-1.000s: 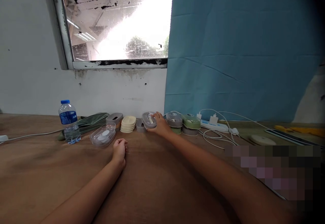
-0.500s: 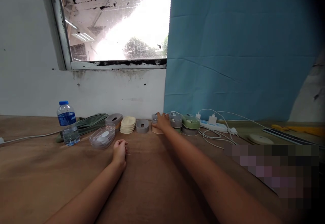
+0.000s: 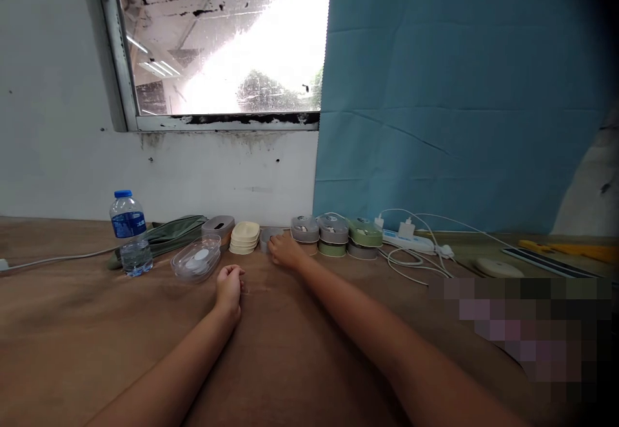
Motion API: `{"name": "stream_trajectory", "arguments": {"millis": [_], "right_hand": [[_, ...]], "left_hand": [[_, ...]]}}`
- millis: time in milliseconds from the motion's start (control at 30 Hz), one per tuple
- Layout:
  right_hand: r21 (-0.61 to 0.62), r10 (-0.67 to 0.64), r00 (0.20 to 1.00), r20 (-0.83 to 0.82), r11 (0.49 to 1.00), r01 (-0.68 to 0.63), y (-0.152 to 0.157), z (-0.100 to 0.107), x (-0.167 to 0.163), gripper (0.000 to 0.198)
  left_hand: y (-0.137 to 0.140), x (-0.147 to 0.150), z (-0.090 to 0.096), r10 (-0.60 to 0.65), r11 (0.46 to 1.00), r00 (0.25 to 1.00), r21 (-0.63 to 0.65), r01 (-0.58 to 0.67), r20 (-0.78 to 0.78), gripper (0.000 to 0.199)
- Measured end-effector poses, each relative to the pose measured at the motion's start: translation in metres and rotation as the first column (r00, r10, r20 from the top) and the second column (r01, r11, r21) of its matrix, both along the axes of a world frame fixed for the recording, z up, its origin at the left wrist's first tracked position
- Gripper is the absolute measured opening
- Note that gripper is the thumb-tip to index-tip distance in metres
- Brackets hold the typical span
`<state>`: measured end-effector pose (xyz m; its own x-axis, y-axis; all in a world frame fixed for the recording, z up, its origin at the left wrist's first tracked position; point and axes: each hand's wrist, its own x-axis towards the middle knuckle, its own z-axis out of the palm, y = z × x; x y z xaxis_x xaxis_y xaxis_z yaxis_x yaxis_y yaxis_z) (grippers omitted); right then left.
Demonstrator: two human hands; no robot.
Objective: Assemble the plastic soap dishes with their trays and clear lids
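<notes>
Partly behind the right hand point(image 3: 286, 251), a grey box point(image 3: 265, 237)

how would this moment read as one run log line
right hand: at grey container | left hand: curled, on brown table | cream stack: left of grey container

Grey container point(image 3: 264, 238): plastic, matt | cream stack point(image 3: 245, 236): matt, smooth | clear tray point(image 3: 184, 271): glossy plastic | bottle point(image 3: 129, 233): glossy plastic | blue curtain point(image 3: 435, 91): matt cloth

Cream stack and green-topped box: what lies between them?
Head view: a low gray box, partly hidden by the right hand, then two gray-topped boxes.
</notes>
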<state>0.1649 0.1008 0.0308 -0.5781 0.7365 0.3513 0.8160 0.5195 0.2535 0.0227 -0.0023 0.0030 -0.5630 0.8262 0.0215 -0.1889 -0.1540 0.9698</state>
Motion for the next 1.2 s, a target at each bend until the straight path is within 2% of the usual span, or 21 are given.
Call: {"name": "stream_trajectory", "arguments": {"millis": [100, 200, 367, 467, 600, 733, 833, 967, 1067, 1200], "right_hand": [[-0.011, -0.03, 0.999, -0.041, 0.999, 0.03, -0.003, -0.016, -0.006, 0.028], [-0.029, -0.049, 0.995, -0.091, 0.998, 0.047, -0.001, -0.022, 0.001, 0.027], [-0.059, 0.061, 0.986, -0.153, 0.996, -0.07, -0.012, -0.021, 0.021, 0.025], [-0.07, 0.183, 0.964, -0.193, 0.977, -0.2, -0.035, -0.025, 0.037, 0.022], [-0.069, 0.349, 0.899, -0.264, 0.923, -0.378, -0.082, -0.03, 0.069, 0.02], [-0.04, 0.43, 0.84, -0.332, 0.883, -0.468, -0.135, -0.032, 0.114, 0.023], [0.0, 0.461, 0.786, -0.413, 0.862, -0.506, -0.165, -0.035, 0.145, 0.028], [-0.059, 0.43, 0.806, -0.407, 0.868, -0.493, -0.184, -0.038, 0.167, 0.036], [-0.091, 0.429, 0.799, -0.421, 0.857, -0.508, -0.187, -0.035, 0.166, 0.037], [-0.153, 0.392, 0.802, -0.451, 0.851, -0.503, -0.188, -0.025, 0.16, 0.036]], "left_hand": [[0.0, -0.001, 0.0, -0.017, 1.0, 0.999, -0.013, 0.018, 0.034, 0.006], [0.002, -0.002, 0.001, -0.016, 1.0, 0.999, -0.012, 0.016, 0.038, 0.007], [0.005, -0.006, 0.0, -0.005, 1.0, 1.0, -0.003, 0.005, 0.01, 0.007], [0.008, -0.009, -0.002, 0.009, 1.0, 1.0, 0.004, -0.009, -0.029, 0.006], [0.012, -0.014, -0.006, 0.039, 0.999, 0.991, 0.026, -0.036, -0.125, 0.005], [0.014, -0.019, -0.009, 0.068, 0.996, 0.943, 0.077, -0.046, -0.326, 0.003], [0.015, -0.021, -0.007, 0.081, 0.989, 0.826, 0.15, 0.005, -0.558, 0.005], [0.028, -0.016, -0.002, 0.104, 0.975, 0.569, 0.196, 0.103, -0.816, 0.014], [0.049, -0.011, -0.001, 0.161, 0.977, 0.392, 0.203, 0.068, -0.906, 0.028], [0.076, -0.011, -0.001, 0.213, 0.977, 0.22, 0.213, -0.022, -0.952, 0.037]]}}
